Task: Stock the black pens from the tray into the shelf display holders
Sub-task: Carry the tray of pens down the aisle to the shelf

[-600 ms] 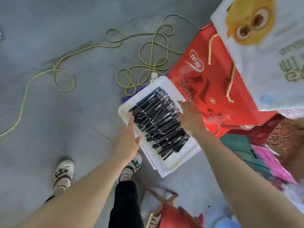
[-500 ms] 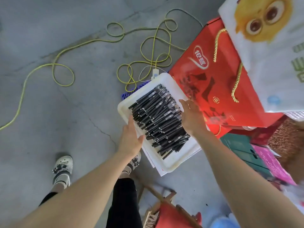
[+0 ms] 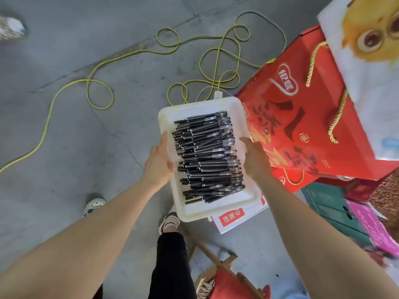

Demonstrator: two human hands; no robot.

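Two grips on the tray [image 3: 194,106]: left grip [image 3: 158,162] clamps the 9 o'clock rim, thumb on top, fingers hidden underneath; right grip [image 3: 255,157] clasps the 3 o'clock edge. The opposed hold likely keeps it level so the loose black pens [image 3: 207,156] piled inside don't slide. Red gift box [image 3: 302,126] just beside at 2 o'clock. Shelf holders not in view, stocking not yet begun.
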